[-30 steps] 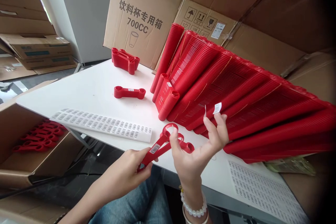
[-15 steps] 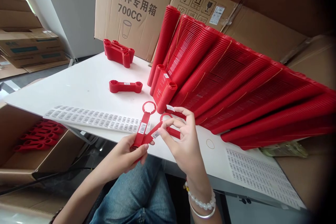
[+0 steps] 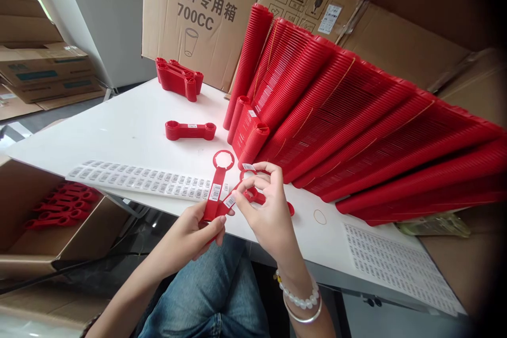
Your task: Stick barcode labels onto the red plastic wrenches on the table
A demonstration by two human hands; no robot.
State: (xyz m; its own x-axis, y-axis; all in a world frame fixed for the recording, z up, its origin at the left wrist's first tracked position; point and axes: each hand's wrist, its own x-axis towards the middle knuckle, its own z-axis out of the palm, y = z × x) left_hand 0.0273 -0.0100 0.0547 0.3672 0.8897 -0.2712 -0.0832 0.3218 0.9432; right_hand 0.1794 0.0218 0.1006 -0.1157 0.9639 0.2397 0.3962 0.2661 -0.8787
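At the left, a cardboard box (image 3: 75, 240) with red pieces (image 3: 65, 206) sits below the table's (image 3: 119, 121) near edge. A label sheet (image 3: 138, 177) lies along that edge, with two red bundles (image 3: 190, 131) beyond it. Above the near edge, the left hand (image 3: 202, 229) is closed on the ends of fanned red holders (image 3: 219, 174). The right hand (image 3: 265, 206), half curled, pinches a label (image 3: 229, 200) at one holder; another label (image 3: 249, 167) is at a raised finger. Red stacks (image 3: 336, 111) line the far side; a rubber band (image 3: 320, 217) and second sheet (image 3: 400, 269) lie toward the right end.
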